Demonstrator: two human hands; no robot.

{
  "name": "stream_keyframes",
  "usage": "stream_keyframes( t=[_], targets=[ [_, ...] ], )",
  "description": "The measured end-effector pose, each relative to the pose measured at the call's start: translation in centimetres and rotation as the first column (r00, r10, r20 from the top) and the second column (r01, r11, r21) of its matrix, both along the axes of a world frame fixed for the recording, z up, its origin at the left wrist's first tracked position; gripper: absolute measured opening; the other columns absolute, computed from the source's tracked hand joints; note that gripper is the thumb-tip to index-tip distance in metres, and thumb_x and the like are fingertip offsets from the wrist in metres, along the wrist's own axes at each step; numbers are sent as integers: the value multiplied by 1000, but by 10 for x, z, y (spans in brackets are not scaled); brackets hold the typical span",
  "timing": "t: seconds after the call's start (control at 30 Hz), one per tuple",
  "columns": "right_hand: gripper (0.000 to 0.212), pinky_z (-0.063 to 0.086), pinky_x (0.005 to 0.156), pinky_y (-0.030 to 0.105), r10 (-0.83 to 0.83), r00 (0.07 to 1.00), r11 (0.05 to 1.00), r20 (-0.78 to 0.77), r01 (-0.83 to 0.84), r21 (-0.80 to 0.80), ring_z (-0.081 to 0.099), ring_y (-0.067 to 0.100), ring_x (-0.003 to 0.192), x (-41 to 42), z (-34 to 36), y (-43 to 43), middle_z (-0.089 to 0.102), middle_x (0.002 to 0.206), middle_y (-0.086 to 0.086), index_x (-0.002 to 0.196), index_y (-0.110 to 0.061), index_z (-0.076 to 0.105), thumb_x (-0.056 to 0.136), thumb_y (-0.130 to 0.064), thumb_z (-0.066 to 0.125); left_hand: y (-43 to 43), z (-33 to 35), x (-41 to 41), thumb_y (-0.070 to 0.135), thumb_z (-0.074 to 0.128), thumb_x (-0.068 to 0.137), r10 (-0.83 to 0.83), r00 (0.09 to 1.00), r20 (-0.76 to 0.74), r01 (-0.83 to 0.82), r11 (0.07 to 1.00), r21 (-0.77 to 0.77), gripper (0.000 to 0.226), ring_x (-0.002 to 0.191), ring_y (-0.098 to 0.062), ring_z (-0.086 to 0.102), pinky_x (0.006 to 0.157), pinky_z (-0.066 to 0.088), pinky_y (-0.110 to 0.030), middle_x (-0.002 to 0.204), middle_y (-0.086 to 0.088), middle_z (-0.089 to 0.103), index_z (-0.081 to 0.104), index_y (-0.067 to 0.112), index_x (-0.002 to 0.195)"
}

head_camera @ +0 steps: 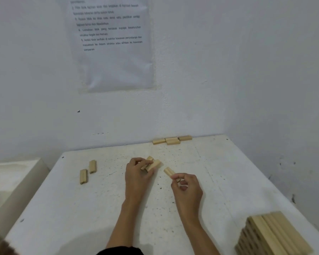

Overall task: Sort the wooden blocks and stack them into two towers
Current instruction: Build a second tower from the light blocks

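Your left hand (136, 173): fingers curled round bunch of blocks (152, 165), mid-desk (228, 181). Your right hand (187, 186): fingers pinch end of single block (168, 171), just beside. Layered tower (273, 234) at near right corner. Few loose blocks (172, 140) along far edge; pair (87, 171) toward left edge.

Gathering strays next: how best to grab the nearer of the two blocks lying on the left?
Pinch the nearer block across its long sides at the near half, from above. It lies on the table with its length running front to back, and the other block crowds its far right corner.
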State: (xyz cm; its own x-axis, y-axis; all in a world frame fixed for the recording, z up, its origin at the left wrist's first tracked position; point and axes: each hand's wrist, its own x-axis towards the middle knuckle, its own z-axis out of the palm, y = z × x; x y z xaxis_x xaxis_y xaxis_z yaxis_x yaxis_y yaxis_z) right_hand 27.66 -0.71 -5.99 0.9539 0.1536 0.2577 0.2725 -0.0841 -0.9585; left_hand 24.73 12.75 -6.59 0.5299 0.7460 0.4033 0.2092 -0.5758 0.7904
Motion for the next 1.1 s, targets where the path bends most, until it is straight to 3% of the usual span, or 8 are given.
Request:
stream_keyframes(
  t=[0.17, 0.3, 0.6, 0.8, 0.9, 1.0, 1.1],
  targets=[
    [41, 42, 60, 7, 39, 999, 999, 34, -38, -20, 56, 13, 72, -28, 0, -30, 58, 83, -4, 68, -31, 61, 73, 9, 68, -43, 6, -55, 22, 78, 73, -34, 999, 3, 34, 999, -5, 14, 92, -9, 55, 77, 44, -19, 93, 11, 58, 73, 19, 86],
    [39, 42, 62, 7, 93, 995, 993, 44, -90, -74, 56, 11, 73, -51, -2, -60, 58, 84, -5, 69, -30, 62, 73, 8, 67, -63, 2, -90, 15, 77, 72, -62, 990, -127, 71, 995, 66, 14, 89, -8, 55, 74, 34, -6, 93, 11, 57, 74, 17, 86],
    [42, 49, 69, 19, 201, 978, 976, 56, -195, -92, 58, 11, 74, -94, -7, -123, 61, 79, -7, 67, -33, 65, 73, 9, 67, -95, 5, -139, 12, 77, 70, -190, 970, -153, 198, 979, 41, 16, 92, 0, 54, 77, 33, 1, 94, 19, 54, 73, 20, 84],
    [45, 49, 71, 18, 368, 929, 929, 47, -365, -70, 59, 12, 76, -103, -4, -140, 64, 82, -12, 73, -35, 68, 72, 9, 67, -105, 9, -160, 20, 79, 69, -382, 912, -150, 383, 923, -20, 18, 96, 0, 57, 82, 39, -6, 98, 15, 62, 72, 29, 84],
    [28, 47, 73, 20, 479, 876, 875, 61, -470, -120, 60, 11, 81, -105, -1, -142, 65, 83, -14, 71, -38, 68, 69, -10, 67, -103, 11, -167, 34, 72, 67, -448, 871, -199, 450, 892, -40, 22, 100, 0, 54, 85, 38, -9, 100, 18, 64, 69, 37, 89],
    [14, 46, 74, 19, 555, 827, 823, 92, -529, -209, 59, 11, 84, -106, -2, -142, 66, 83, -15, 71, -38, 67, 67, -25, 62, -101, 13, -173, 18, 77, 74, -488, 857, -166, 469, 872, -143, 35, 102, 0, 55, 87, 39, -10, 105, 17, 65, 67, 36, 102],
    [11, 43, 73, 15, 578, 806, 793, 130, -516, -324, 57, 8, 84, -106, -6, -140, 66, 86, -18, 73, -38, 66, 68, -30, 60, -103, 18, -181, 18, 66, 86, -450, 892, -32, 430, 870, -239, 25, 103, 1, 58, 86, 41, -11, 108, 12, 66, 65, 28, 109]
  ],
)
